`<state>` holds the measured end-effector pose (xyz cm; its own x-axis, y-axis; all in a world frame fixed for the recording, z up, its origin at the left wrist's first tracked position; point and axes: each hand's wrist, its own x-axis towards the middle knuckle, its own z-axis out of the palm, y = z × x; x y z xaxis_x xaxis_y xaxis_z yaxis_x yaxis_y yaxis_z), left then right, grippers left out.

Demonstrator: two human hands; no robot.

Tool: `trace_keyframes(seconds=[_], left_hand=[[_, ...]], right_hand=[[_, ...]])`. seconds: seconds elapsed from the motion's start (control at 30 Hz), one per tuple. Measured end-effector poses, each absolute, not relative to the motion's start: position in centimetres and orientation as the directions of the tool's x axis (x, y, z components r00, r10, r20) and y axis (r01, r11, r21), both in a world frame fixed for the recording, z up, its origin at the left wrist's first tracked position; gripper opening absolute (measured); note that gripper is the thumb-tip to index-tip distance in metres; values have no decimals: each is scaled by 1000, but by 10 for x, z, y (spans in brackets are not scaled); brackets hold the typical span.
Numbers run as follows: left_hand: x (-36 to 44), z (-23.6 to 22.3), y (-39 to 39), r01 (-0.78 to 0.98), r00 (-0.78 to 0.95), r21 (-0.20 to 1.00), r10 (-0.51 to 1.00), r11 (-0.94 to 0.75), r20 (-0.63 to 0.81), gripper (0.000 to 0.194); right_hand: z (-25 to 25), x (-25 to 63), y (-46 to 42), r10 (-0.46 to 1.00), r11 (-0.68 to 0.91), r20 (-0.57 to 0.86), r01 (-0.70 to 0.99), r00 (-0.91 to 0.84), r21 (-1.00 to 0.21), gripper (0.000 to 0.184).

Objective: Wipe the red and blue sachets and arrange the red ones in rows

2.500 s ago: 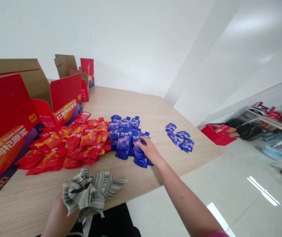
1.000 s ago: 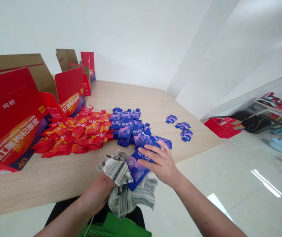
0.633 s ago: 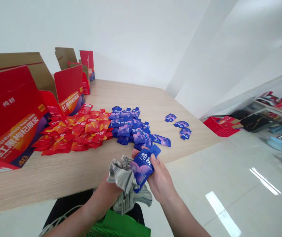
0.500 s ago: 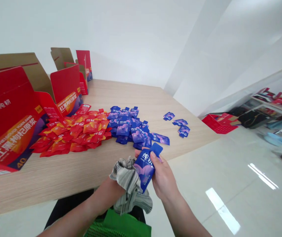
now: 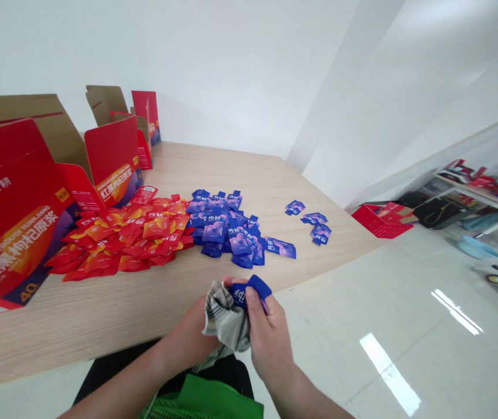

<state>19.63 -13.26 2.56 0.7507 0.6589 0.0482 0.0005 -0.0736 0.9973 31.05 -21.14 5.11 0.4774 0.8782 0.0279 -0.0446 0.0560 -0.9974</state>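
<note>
Just off the table's front edge, my right hand (image 5: 270, 333) grips a blue pouch (image 5: 239, 296) near its top, thumb lying across the front. My left hand (image 5: 206, 333) is closed on a grey-and-white striped cloth (image 5: 227, 321), which wraps over the pouch's lower part. Most of the left fingers are hidden by the cloth; a few tips show behind the pouch. On the table ahead, a pile of blue pouches (image 5: 225, 230) lies against a pile of red pouches (image 5: 131, 235). Several blue pouches (image 5: 314, 219) lie apart at the right.
Open red cartons stand at the left: a large one (image 5: 17, 233) in front, another (image 5: 113, 157) beside it, and one (image 5: 146, 116) farther back. The wooden table (image 5: 231, 166) meets a white wall. On the floor at right are a red box (image 5: 380, 222) and a blue basin (image 5: 479, 247).
My hands have come closer together and slightly lower. The cloth now covers the pouch's lower front, which was bare before. The view has shifted slightly.
</note>
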Motion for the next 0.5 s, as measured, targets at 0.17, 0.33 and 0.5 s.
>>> trace_keyframes(seconds=[0.17,0.33,0.5], left_hand=[[202,39,-144,-1,802,994,593,-112,68,39],[198,45,-144,48,791,993,612,-108,28,40],[186,24,-138,229,726,970,679,-85,-112,26]], right_hand=[[45,309,-205,861,18,-82,-192,501,-981,46],[41,315,-200,834,23,-169,-340,525,-940,48],[36,352,-174,643,177,-85,-256,761,-950,46]])
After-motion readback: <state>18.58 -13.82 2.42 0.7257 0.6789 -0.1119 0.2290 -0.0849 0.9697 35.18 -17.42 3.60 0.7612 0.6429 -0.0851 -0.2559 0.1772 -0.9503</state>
